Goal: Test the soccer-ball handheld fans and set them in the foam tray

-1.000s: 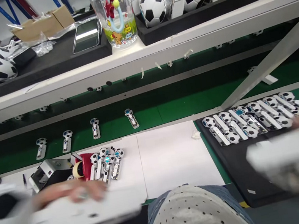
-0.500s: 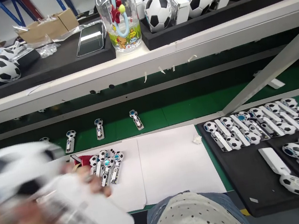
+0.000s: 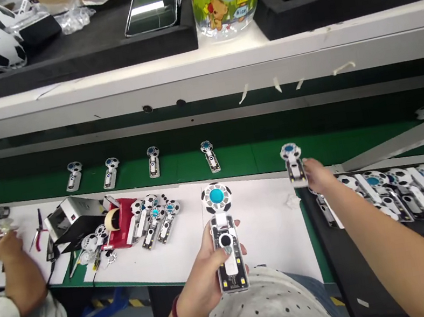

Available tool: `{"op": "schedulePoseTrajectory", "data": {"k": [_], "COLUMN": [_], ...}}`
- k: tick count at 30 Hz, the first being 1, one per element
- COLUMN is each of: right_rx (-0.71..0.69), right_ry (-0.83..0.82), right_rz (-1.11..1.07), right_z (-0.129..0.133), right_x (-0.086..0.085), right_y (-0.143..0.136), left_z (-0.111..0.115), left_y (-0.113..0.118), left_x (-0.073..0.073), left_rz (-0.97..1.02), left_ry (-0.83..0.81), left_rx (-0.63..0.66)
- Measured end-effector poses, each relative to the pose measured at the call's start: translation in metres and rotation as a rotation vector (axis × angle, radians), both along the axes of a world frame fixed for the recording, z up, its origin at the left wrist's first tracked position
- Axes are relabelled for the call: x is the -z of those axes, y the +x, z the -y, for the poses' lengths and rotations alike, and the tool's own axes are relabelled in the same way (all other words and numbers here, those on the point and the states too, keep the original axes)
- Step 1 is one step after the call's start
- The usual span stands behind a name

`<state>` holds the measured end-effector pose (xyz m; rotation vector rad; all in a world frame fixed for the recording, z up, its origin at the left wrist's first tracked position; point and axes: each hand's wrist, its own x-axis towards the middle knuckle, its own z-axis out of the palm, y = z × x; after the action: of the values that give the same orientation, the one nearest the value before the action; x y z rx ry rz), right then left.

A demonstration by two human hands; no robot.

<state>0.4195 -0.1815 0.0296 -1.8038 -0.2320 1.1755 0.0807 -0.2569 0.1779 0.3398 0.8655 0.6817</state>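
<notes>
My left hand [image 3: 210, 265] is closed round the clear handle of a soccer-ball-headed device [image 3: 225, 238], upright over the white paper. Its round black-and-white head has a blue centre, and a circuit board with small yellow squares shows through the handle. My thumb rests on the white strip beside the black circle. My right hand [image 3: 315, 173], arm stretched forward, grips a similar device [image 3: 293, 165] by its lower side, near the green belt's front edge. Several more such devices [image 3: 159, 219] lie on the paper to the left.
Further devices [image 3: 154, 162] stand spaced along the green belt [image 3: 244, 155]. A black tray [image 3: 356, 258] at right holds rows of them. Left are a red tape dispenser [image 3: 125, 223], a box-like metal machine [image 3: 77, 218], pliers [image 3: 37, 233] and a co-worker's arm [image 3: 21, 274]. A shelf [image 3: 122, 95] crosses above.
The large blurred soccer-ball piece and hand at front left are gone from there. My left hand now holds a device in the middle; my right arm has come into view. The camera view has shifted.
</notes>
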Motion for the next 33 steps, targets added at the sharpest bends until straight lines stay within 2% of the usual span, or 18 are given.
{"op": "schedulePoseTrajectory", "data": {"k": [2, 4, 7, 11, 14, 17, 24, 29, 33], "right_rx": [0.047, 0.024, -0.089, -0.246, -0.345, -0.441, -0.653, -0.765, -0.783], "right_ry": [-0.03, -0.058, -0.104, -0.233, -0.305, -0.35, -0.406, -0.405, -0.389], "right_rz": [0.129, 0.183, 0.151, 0.058, 0.019, 0.012, 0.113, 0.158, 0.138], "right_z": [-0.021, -0.022, 0.005, 0.061, 0.096, 0.12, 0.148, 0.159, 0.168], "right_x": [-0.002, 0.004, 0.028, 0.06, 0.071, 0.081, 0.106, 0.111, 0.113], "right_y": [0.015, 0.014, -0.013, -0.053, -0.069, -0.076, -0.084, -0.088, -0.09], "left_z": [-0.004, -0.006, -0.007, -0.008, -0.01, -0.011, -0.003, 0.004, 0.011], "left_y": [0.003, 0.004, 0.003, 0.002, 0.001, 0.0, -0.003, -0.005, -0.007], "left_x": [-0.001, 0.0, 0.002, -0.001, -0.006, -0.01, -0.017, -0.022, -0.024], "left_rz": [0.014, 0.04, 0.061, 0.053, 0.053, 0.056, 0.06, 0.102, 0.114], "left_ry": [0.051, 0.087, 0.102, 0.155, 0.198, 0.223, 0.265, 0.296, 0.283], "left_rx": [0.024, 0.04, 0.059, 0.109, 0.125, 0.129, 0.128, 0.137, 0.115]}}
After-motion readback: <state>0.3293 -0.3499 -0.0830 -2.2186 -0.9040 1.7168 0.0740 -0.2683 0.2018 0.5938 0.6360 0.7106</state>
